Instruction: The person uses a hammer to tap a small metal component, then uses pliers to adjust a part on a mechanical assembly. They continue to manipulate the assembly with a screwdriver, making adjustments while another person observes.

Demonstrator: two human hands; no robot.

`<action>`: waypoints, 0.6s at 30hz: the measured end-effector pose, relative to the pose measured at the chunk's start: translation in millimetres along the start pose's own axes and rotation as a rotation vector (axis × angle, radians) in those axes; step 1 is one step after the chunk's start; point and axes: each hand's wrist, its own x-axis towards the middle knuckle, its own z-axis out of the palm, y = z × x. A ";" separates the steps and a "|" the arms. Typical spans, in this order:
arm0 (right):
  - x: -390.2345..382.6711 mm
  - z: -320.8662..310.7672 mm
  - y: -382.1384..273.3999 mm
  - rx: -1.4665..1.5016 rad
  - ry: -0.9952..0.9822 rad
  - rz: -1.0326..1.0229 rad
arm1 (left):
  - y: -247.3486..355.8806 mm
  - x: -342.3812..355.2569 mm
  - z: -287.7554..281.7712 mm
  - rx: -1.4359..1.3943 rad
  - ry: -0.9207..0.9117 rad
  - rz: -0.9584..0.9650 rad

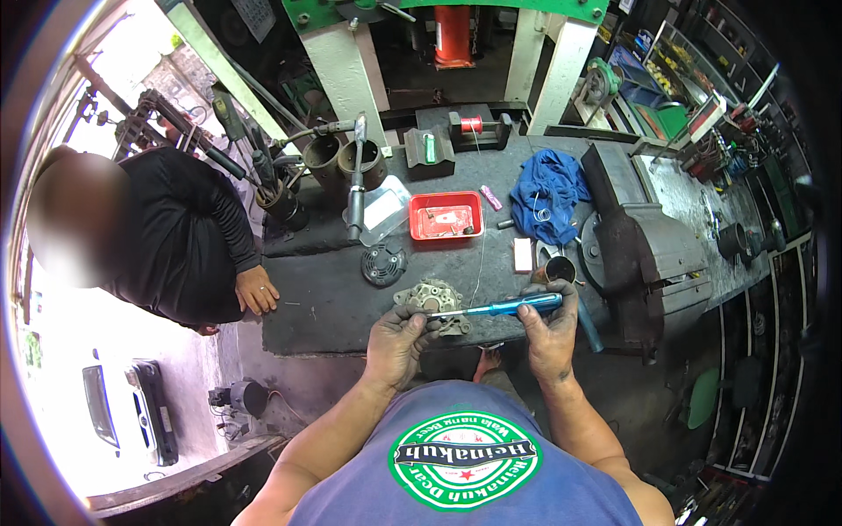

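Note:
In front of my chest, a screwdriver [504,309] with a blue handle and a thin metal shaft lies almost level between my hands. My right hand [551,329] grips its handle. The fingers of my left hand [399,342] pinch the shaft near the tip, on the left. Just beyond the tool, by the bench's near edge, sits a round metal housing [436,294] that looks like an alternator part, partly hidden by my left hand and the tool. A black round slotted cover [383,264] rests farther left.
Behind are a red tray [445,216], a clear plastic lid [386,210] and a red wire spool [471,124]. A blue cloth [550,195] lies beside a bench vise [645,263] at right. Metal cans [323,158] stand far left; a person's hand [255,290] touches the bench's left edge.

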 end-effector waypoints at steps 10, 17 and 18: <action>-8.0 -1.7 -0.3 0.103 -0.152 -0.154 | 25.4 10.0 1.8 0.099 -0.005 -0.179; 9.5 15.2 -14.2 -0.268 0.003 -0.209 | 43.8 29.2 13.0 0.464 -0.068 0.097; 10.7 17.1 -16.6 -0.243 0.013 -0.203 | 46.8 32.0 11.3 0.568 -0.075 0.108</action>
